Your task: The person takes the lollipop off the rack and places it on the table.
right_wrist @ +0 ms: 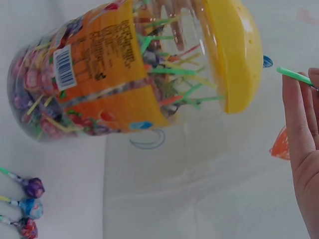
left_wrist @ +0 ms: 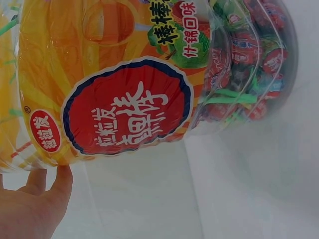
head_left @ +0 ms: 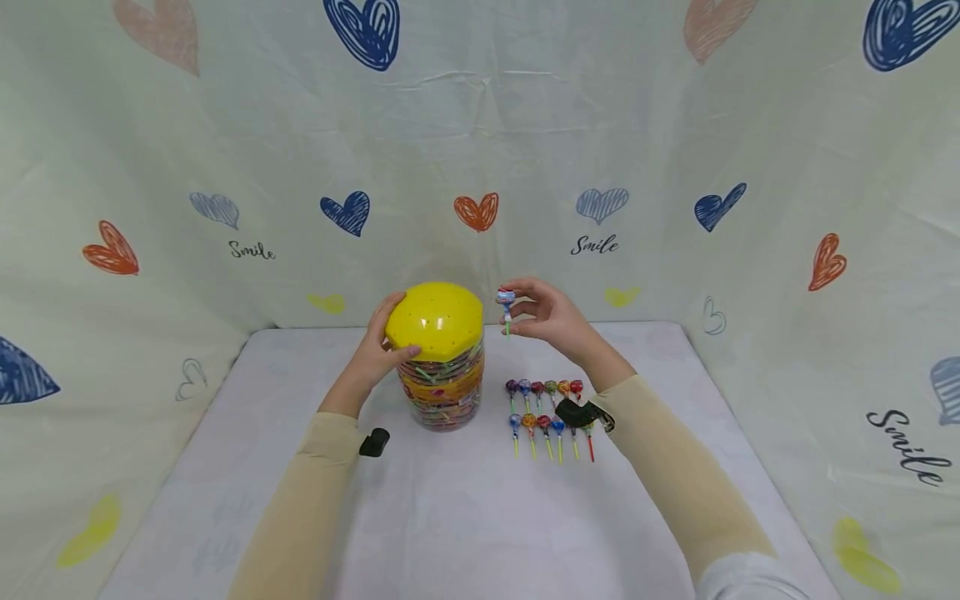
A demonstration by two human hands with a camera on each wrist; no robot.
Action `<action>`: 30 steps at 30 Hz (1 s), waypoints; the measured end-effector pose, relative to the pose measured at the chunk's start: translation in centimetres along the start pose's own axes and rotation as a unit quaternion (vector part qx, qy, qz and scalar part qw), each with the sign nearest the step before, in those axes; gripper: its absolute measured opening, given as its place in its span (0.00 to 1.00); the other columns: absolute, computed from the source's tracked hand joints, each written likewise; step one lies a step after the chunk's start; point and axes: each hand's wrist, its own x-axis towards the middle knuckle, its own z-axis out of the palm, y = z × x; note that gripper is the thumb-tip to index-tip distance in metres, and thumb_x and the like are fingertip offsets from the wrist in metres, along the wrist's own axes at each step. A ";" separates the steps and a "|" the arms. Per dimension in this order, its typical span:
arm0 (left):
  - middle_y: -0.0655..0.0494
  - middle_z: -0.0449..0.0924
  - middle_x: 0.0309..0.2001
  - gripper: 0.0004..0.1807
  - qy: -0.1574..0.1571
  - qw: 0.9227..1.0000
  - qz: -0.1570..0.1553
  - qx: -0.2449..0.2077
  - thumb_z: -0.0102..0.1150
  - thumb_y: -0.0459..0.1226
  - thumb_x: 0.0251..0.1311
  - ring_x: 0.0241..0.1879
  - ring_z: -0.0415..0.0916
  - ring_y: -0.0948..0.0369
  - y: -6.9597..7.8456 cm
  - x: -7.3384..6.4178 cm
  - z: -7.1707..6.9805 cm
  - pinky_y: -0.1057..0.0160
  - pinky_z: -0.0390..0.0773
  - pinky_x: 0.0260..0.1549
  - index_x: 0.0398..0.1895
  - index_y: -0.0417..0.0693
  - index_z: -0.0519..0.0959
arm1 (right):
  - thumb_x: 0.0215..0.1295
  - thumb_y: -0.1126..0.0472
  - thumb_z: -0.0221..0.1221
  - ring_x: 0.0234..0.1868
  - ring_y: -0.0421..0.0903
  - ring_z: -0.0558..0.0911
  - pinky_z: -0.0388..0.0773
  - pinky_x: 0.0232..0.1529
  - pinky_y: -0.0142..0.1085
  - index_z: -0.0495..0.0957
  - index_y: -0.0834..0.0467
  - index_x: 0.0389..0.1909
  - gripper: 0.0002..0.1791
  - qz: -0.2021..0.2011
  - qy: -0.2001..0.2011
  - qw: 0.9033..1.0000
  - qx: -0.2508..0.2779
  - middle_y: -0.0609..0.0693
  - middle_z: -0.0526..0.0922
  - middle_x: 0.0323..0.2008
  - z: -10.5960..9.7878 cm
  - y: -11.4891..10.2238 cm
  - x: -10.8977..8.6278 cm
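Note:
A big clear jar (head_left: 447, 412) of lollipops stands upright on the table, with an orange printed label (left_wrist: 129, 107) and a domed yellow lid (head_left: 437, 321) on top. My left hand (head_left: 378, 346) grips the lid at its left side, fingers at the far edge and thumb at the near edge. To the right of the lid, my right hand (head_left: 551, 318) holds up one lollipop (head_left: 506, 297), its wrapped head on top. Its green stick (right_wrist: 295, 75) shows at the fingertips in the right wrist view. Sticks of several colours fill the jar's upper part.
Two rows of wrapped lollipops, a back row (head_left: 525, 387) and a front row (head_left: 544, 423), lie on the white table (head_left: 450, 517) right of the jar, partly under my right forearm. A pale cloth wall (head_left: 420, 133) with printed hearts stands behind and at both sides.

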 end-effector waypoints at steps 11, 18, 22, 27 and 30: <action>0.49 0.32 0.78 0.46 0.003 1.000 -0.005 0.017 0.61 0.35 0.61 0.74 0.37 0.44 1.8 -1.0 0.0 0.35 0.46 0.67 0.78 0.51 0.46 | 0.61 0.78 0.59 0.49 0.50 0.77 0.82 0.47 0.42 0.67 0.59 0.66 0.32 0.060 0.046 0.997 -0.012 0.57 0.68 0.61 -2.4 3.0 -3.7; 0.51 0.33 0.78 0.46 0.002 1.000 -0.003 0.015 0.62 0.36 0.61 0.74 0.37 0.45 1.5 -0.8 0.4 0.35 0.47 0.67 0.78 0.53 0.46 | 0.61 0.78 0.58 0.46 0.47 0.78 0.82 0.46 0.40 0.64 0.62 0.67 0.32 0.095 0.082 0.992 -0.030 0.59 0.64 0.63 -4.3 5.7 -7.0; 0.51 0.33 0.78 0.46 0.004 1.000 -0.009 0.015 0.62 0.36 0.62 0.74 0.37 0.45 1.5 -0.7 0.5 0.35 0.47 0.67 0.78 0.54 0.46 | 0.62 0.76 0.59 0.46 0.46 0.78 0.82 0.46 0.38 0.64 0.62 0.67 0.32 0.117 0.095 0.988 -0.037 0.60 0.63 0.64 -5.3 6.9 -8.5; 0.51 0.33 0.78 0.46 0.006 1.000 -0.008 0.015 0.62 0.36 0.62 0.74 0.37 0.45 1.7 -0.8 0.4 0.36 0.47 0.68 0.78 0.53 0.47 | 0.61 0.76 0.60 0.47 0.46 0.78 0.81 0.46 0.35 0.64 0.63 0.68 0.33 0.141 0.106 0.983 -0.049 0.62 0.62 0.64 -6.2 8.5 -10.2; 0.50 0.32 0.78 0.46 0.002 1.000 -0.002 0.013 0.62 0.36 0.61 0.74 0.36 0.44 1.3 -0.5 0.3 0.35 0.45 0.67 0.78 0.51 0.46 | 0.61 0.76 0.60 0.47 0.50 0.78 0.81 0.45 0.34 0.64 0.64 0.68 0.33 0.157 0.115 0.979 -0.056 0.63 0.62 0.64 -6.7 9.5 -11.1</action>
